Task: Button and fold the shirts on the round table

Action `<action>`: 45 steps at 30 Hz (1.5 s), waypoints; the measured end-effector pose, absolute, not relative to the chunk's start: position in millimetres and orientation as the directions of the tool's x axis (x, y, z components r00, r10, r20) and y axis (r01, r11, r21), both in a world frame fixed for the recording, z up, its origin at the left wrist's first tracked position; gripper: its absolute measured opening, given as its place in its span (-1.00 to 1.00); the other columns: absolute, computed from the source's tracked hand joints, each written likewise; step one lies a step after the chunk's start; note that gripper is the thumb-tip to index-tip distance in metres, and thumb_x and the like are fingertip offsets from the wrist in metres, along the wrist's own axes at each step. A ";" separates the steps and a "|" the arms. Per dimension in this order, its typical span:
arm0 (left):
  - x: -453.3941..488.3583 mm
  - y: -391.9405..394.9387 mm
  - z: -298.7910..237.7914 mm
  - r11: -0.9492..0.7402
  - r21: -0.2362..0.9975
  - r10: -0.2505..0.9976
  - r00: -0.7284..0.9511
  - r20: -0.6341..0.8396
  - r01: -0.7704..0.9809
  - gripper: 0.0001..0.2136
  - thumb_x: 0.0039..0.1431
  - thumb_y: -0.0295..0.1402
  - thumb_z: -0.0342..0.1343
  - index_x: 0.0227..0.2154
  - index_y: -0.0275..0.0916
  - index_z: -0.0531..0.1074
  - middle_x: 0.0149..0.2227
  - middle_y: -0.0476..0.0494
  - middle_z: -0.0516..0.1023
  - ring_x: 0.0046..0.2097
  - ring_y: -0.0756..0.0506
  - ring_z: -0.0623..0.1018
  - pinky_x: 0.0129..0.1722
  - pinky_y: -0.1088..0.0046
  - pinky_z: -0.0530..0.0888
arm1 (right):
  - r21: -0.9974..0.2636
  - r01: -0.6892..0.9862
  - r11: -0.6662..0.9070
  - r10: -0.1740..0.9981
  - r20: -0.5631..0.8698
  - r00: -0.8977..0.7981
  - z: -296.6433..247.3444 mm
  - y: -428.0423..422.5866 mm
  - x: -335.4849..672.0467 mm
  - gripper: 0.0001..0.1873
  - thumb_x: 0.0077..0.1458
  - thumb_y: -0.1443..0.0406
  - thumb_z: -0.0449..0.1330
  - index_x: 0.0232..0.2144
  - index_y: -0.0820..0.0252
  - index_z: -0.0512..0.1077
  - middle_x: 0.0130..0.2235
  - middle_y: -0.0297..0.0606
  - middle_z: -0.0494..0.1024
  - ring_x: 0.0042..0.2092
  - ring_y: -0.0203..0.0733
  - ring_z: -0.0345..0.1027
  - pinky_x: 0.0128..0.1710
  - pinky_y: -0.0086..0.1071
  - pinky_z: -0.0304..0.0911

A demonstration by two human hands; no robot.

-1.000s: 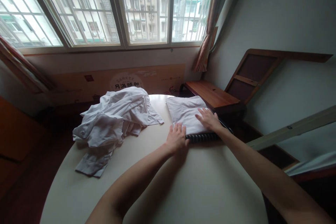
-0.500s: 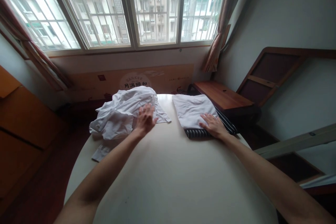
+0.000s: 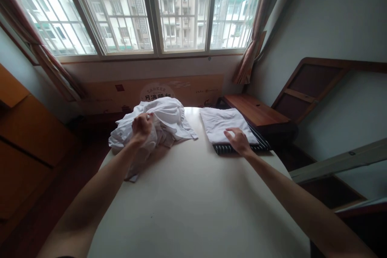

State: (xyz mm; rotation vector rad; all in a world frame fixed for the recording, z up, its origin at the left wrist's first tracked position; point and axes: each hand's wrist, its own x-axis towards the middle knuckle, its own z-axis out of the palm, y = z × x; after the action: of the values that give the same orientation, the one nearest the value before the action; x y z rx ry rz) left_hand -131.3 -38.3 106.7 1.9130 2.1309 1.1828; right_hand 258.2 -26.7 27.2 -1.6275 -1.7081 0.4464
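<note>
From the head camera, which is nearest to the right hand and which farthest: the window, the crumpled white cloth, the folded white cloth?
From the right hand:
1. Folded white cloth: right at the hand, on the right side.
2. Crumpled white cloth: across to the left.
3. Window: at the back, beyond both cloths.

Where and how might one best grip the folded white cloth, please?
Probably pinch the folded white cloth by its near edge, coming from the near side: it lies flat, that edge is closest, and the striped cloth shows beneath.
</note>
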 end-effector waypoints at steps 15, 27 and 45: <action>30.9 -205.4 60.8 -0.380 0.924 0.798 0.492 0.347 -0.034 -0.56 0.27 -0.09 -0.07 -0.46 -0.36 0.49 -0.60 -0.09 0.43 -0.55 0.05 0.39 -0.49 0.58 0.34 | -0.748 -0.346 -0.566 0.791 -0.375 -0.483 43.4 -79.4 116.7 -0.30 0.00 0.04 0.27 0.08 0.22 0.13 -0.01 -0.01 0.37 -0.15 -0.08 0.44 -0.19 -0.18 0.39; -44.5 -153.0 66.7 -0.724 0.529 0.625 0.098 0.774 0.443 -0.70 0.11 -0.09 0.14 -0.32 -0.25 0.47 -0.26 -0.20 0.53 -0.12 -0.14 0.49 -0.03 0.25 0.39 | -0.905 0.387 0.177 0.884 -0.026 -0.466 15.1 -109.7 86.0 -0.11 -0.16 -0.02 0.34 0.17 0.14 0.19 -0.07 -0.11 0.42 -0.07 0.04 0.30 -0.09 -0.15 0.24; -64.7 -109.7 94.1 -0.723 0.447 0.584 0.121 0.802 0.527 -0.93 0.11 -0.39 0.11 -0.34 -0.25 0.43 -0.40 -0.05 0.51 -0.37 -0.01 0.48 -0.31 0.52 0.39 | -0.862 -0.413 -0.295 0.924 -0.147 -0.353 24.0 -112.0 129.7 -0.54 0.01 -0.03 0.21 -0.10 0.04 0.37 -0.11 -0.26 0.46 -0.23 -0.20 0.39 -0.26 -0.32 0.30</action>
State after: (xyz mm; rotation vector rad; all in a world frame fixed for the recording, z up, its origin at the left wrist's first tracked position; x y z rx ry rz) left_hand -64.7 -109.7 94.1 2.3117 1.1472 1.6975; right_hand 129.7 -112.0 24.0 -0.8326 -0.9316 1.7996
